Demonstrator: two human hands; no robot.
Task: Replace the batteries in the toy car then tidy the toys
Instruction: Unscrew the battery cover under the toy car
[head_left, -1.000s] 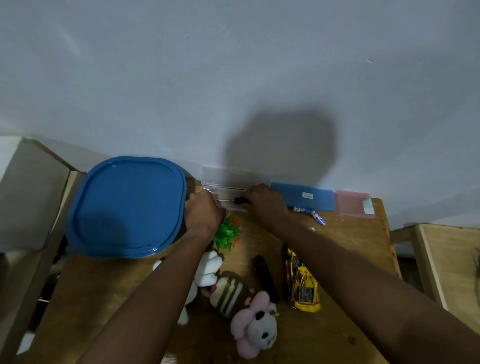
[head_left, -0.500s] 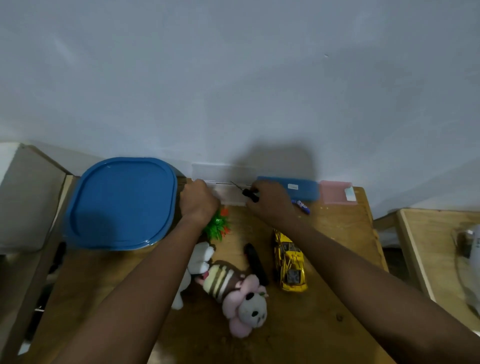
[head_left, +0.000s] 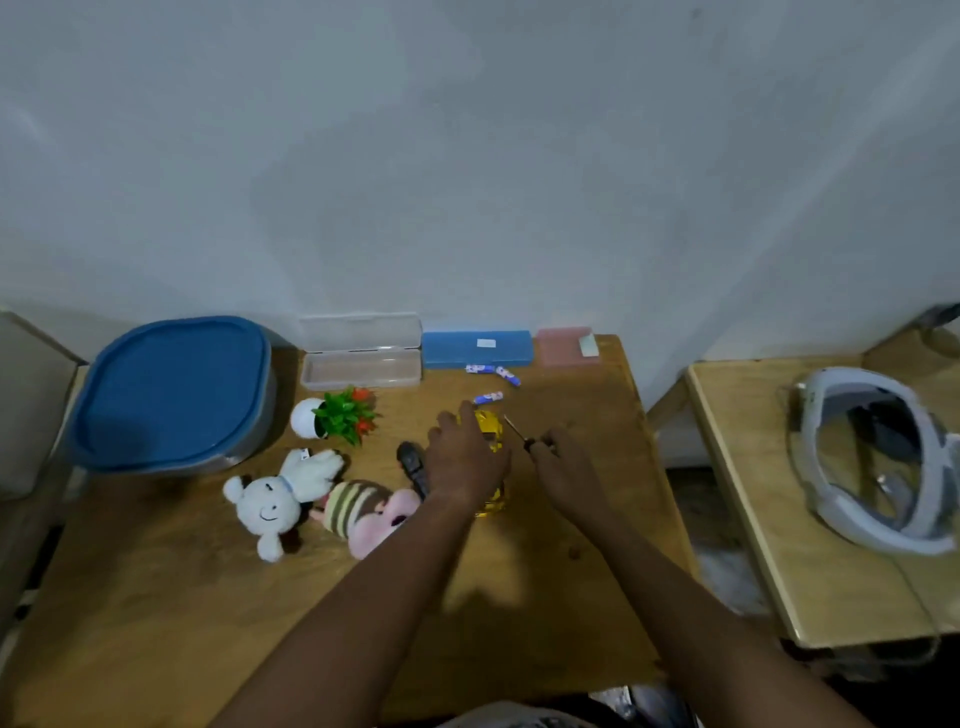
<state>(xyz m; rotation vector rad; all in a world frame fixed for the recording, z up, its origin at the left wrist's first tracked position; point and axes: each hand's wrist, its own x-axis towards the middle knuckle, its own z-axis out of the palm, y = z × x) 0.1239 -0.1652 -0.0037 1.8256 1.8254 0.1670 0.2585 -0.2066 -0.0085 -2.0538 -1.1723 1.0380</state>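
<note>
Both hands have come back from the open clear plastic case (head_left: 361, 370) at the far edge to the middle of the wooden table (head_left: 156, 623). Seen from the head camera, the left hand (head_left: 465, 460) lies over the yellow toy car (head_left: 492, 428), fingers spread and relaxed, with no clear grip. The right hand (head_left: 563, 470) pinches a small black-handled screwdriver (head_left: 527, 441) just right of the car. Small blue-and-white batteries (head_left: 488, 398) lie just beyond. To do this step well, turn the car underside up, pin it firmly, and seat the tip squarely in the hatch screw before turning.
</note>
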